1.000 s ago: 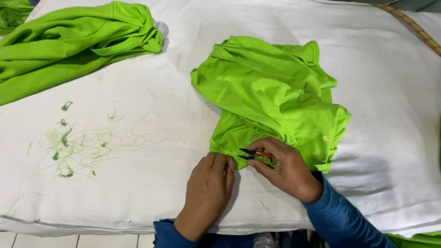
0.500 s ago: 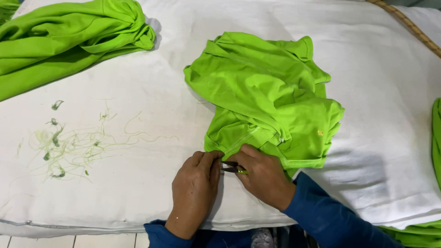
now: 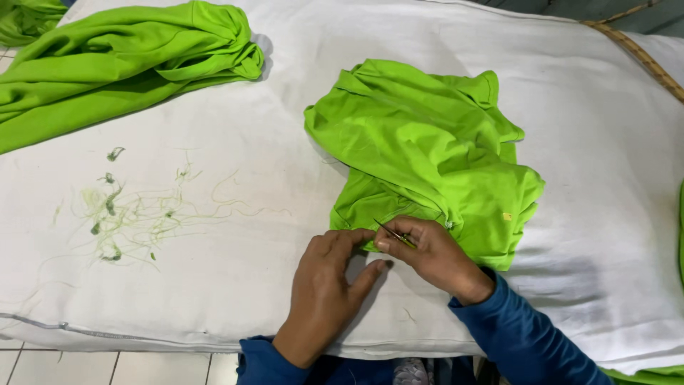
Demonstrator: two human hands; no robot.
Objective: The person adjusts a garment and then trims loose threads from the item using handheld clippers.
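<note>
Since half a second ago the right hand (image 3: pixel 434 257), closed on small thread snips (image 3: pixel 393 234), has stayed at the near hem of the crumpled green shirt (image 3: pixel 427 157) on the white table (image 3: pixel 285 85), while the left hand (image 3: pixel 328 285), fingers loose and holding nothing, has slid off the cloth beside it, suggesting trimming continues.

— What lies on the white cloth-covered worktop (image 3: pixel 570 128)?
— Crumpled lime-green knit shirt (image 3: pixel 427 157) right of centre. Second heap of green knit garments (image 3: pixel 121 57) far left, at the back edge, well apart from the first.
— And between?
— Scatter of loose green thread clippings (image 3: pixel 135 214) left of centre, in front of the far heap.
— Hands?
— At the near edge. Left hand (image 3: pixel 324 289) flat on the worktop, just left of the shirt's near hem. Right hand (image 3: pixel 431 249) on that hem, with small metal thread snips (image 3: pixel 393 234) in it, tips just beside the left fingertips.
— Farther right?
— Braided rope (image 3: pixel 641 57) along the back right corner.
</note>
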